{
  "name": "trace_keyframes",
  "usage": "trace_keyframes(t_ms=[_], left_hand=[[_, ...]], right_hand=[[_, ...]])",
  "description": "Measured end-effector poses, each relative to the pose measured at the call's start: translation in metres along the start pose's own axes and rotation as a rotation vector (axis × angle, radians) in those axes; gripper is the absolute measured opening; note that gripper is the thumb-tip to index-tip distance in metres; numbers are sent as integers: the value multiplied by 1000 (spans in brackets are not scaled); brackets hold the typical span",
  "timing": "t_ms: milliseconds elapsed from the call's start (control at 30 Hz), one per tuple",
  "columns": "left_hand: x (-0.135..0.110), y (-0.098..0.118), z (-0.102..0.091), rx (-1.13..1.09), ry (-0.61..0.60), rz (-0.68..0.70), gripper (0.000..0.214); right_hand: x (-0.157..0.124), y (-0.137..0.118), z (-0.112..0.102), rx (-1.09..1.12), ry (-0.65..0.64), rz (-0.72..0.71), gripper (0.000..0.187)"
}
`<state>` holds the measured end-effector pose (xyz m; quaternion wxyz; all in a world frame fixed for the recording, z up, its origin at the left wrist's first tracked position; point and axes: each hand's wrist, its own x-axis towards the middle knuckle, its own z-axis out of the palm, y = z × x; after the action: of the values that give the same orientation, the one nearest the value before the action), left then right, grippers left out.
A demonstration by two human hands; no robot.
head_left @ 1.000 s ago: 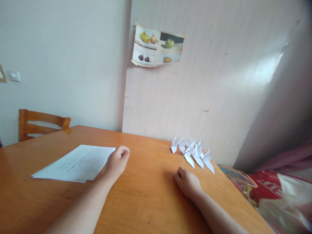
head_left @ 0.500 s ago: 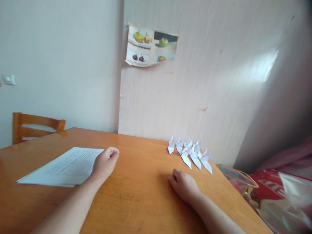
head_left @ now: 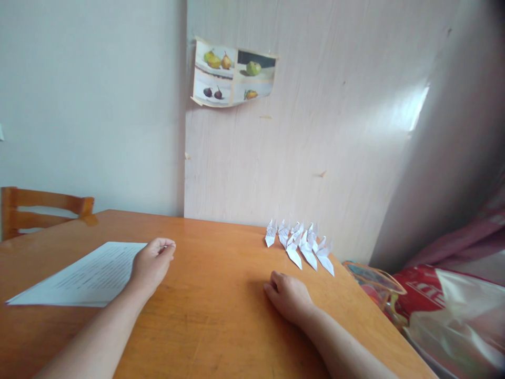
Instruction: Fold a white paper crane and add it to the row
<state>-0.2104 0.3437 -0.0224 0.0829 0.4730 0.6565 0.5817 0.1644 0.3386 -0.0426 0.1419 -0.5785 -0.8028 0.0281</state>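
Note:
My left hand (head_left: 153,267) is closed in a loose fist at the right edge of a stack of printed paper sheets (head_left: 92,279), partly covering that edge. Nothing shows between its fingers. On the bare wood of the table (head_left: 213,295), my right hand (head_left: 290,297) lies curled shut, with no object seen in it; its inner fingers are partly hidden. Beyond the right hand, several white folded paper cranes (head_left: 309,255) stand grouped near the table's far right corner, apart from the hand.
A wooden chair (head_left: 47,202) stands behind the table's far left side. Against the far edge rises a pale panel (head_left: 236,168) with a fruit picture (head_left: 234,73) taped on it. Red and clear plastic bags (head_left: 424,292) and an orange-rimmed item (head_left: 374,279) lie beyond the right edge.
My view has turned slightly to the right, so the whole scene sits further left in the picture. Both hands keep about the same pose and place relative to the sheets and cranes.

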Motion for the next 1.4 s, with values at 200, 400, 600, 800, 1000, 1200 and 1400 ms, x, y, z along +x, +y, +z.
trace_keyframes(t_ms=[200, 400, 600, 800, 1000, 1200, 1400], left_hand=[[1, -1, -2, -32, 25, -23, 27], [6, -2, -5, -70, 87, -34, 25], [14, -5, -17, -97, 230, -123, 26], [19, -9, -20, -194, 280, -137, 26], [18, -9, -27, -149, 331, -139, 29], [22, -19, -38, 134, 373, -156, 36], [11, -16, -42, 496, 296, -235, 31]], right_hand=[[-1, 0, -2, 11, 8, -4, 19], [-1, 1, -1, 16, 0, -3, 18], [-2, 2, -1, 21, 1, -11, 17], [-2, 2, 0, 20, -6, -1, 17], [-2, 7, 3, 37, -29, -16, 17], [1, 19, 13, 73, -67, -47, 25], [3, 26, 18, 95, -81, -58, 30]])
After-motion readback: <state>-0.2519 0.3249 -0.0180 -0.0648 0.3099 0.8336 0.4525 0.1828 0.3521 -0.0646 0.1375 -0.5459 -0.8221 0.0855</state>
